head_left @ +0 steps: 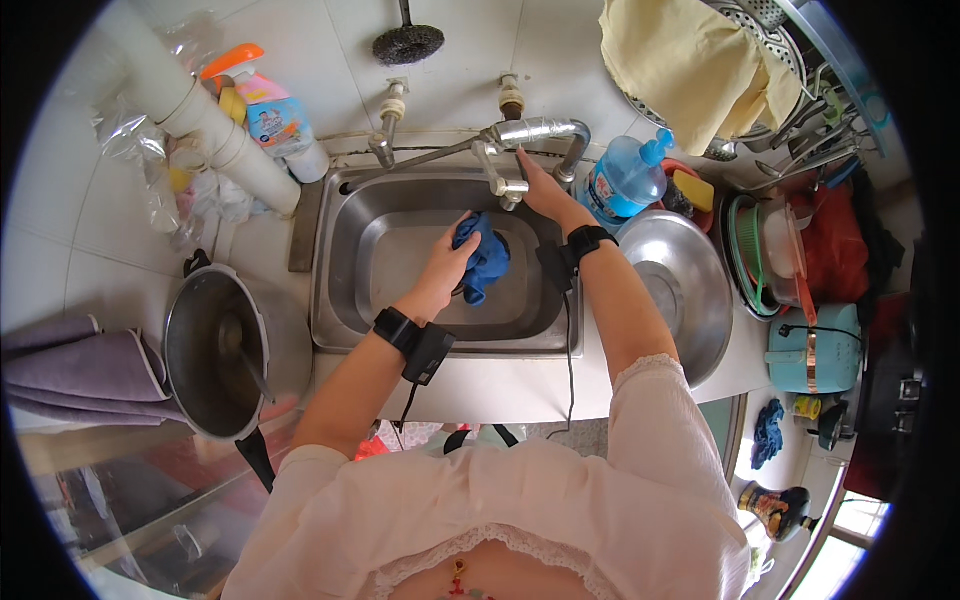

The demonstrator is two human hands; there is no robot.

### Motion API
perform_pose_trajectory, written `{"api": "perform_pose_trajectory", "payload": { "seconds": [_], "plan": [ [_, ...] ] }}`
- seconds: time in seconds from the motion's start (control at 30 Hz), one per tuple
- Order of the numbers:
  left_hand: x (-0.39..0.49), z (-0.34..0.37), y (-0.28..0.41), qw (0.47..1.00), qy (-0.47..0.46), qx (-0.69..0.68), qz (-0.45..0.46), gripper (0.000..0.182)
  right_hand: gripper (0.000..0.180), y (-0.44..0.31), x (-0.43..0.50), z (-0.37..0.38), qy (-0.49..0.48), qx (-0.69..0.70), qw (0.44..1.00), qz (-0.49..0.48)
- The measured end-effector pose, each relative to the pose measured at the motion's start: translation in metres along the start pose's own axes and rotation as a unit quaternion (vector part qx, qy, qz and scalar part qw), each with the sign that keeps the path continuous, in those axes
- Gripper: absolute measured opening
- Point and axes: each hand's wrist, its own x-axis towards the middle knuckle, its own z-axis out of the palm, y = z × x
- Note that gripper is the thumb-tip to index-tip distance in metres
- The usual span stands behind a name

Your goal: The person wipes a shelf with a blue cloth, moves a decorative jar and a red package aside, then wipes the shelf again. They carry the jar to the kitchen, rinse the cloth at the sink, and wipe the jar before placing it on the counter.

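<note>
My left hand (444, 270) grips a crumpled blue cloth (486, 259) above the basin of the stainless steel sink (397, 319). A small dark edge shows beside the cloth, too little to identify. At the tap (536, 132), my right hand (546, 189) reaches up behind the lever handle (495, 171). Its fingertips come up to the tap's body, and the fixture partly covers them; whether they touch it is unclear. No water stream is visible from the spout.
A large pot (289, 352) with a ladle inside stands left of the sink. To the right are a metal bowl (679, 292) and a blue pump bottle (621, 180). A spray bottle (277, 124) stands behind, near a white pipe (240, 157). A scrubber (409, 45) hangs on the wall.
</note>
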Motion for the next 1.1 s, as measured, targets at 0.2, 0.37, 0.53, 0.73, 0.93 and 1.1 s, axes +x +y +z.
{"api": "perform_pose_trajectory", "payload": {
  "seconds": [0.2, 0.37, 0.53, 0.73, 0.93, 1.1],
  "plan": [
    [0.017, 0.001, 0.000, 0.999, -0.023, 0.036, -0.022, 0.052, 0.058, -0.002, -0.003, -0.001, -0.009, -0.027, 0.999, -0.024],
    [0.024, 0.006, 0.002, 0.997, -0.010, 0.070, -0.009, 0.058, 0.060, -0.003, -0.007, 0.002, 0.004, -0.036, 0.998, -0.042],
    [0.029, 0.013, 0.003, 0.996, 0.002, 0.089, 0.004, 0.063, 0.060, 0.000, -0.009, 0.006, -0.016, -0.049, 0.998, -0.035],
    [0.032, 0.014, 0.002, 0.996, -0.001, 0.093, -0.008, 0.065, 0.060, -0.009, -0.014, 0.006, -0.009, -0.072, 0.997, -0.033],
    [0.034, 0.016, 0.004, 0.996, 0.000, 0.084, -0.029, 0.061, 0.068, -0.008, -0.015, 0.011, -0.035, -0.091, 0.995, -0.003],
    [0.030, 0.019, 0.006, 0.995, -0.005, 0.103, -0.017, 0.060, 0.068, -0.010, -0.014, 0.006, -0.021, -0.091, 0.995, -0.019]
  ]
}}
